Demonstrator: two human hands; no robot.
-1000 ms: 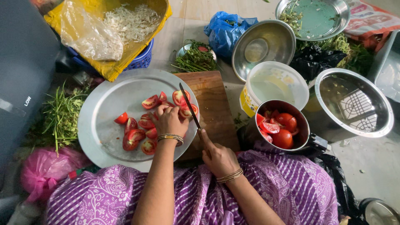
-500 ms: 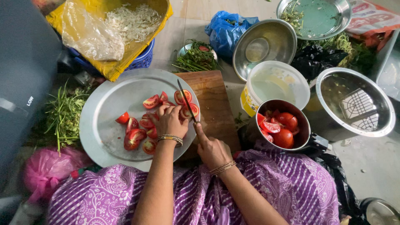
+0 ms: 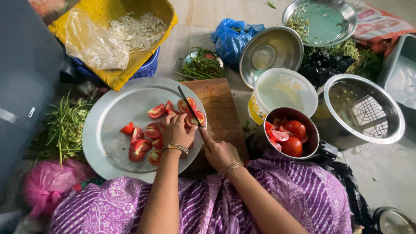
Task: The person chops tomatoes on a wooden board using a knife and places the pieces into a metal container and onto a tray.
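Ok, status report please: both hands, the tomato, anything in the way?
Left hand on tomato pieces, large plate. Right hand grips knife. Nothing blocking the blade.

Home kitchen floor: steel bowls (image 3: 271, 54), cutting board (image 3: 221, 115), vegetables.

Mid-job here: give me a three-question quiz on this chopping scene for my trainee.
1. True or false: the right hand holds the knife.
2. What does the left hand rest on?
A. tomato pieces on the plate
B. the blue bag
C. the yellow tub
3. Fill in: whole tomatoes sit in a steel ____ to the person's right.

Key
1. True.
2. A: tomato pieces on the round steel plate.
3. Pot, beside the wooden cutting board.
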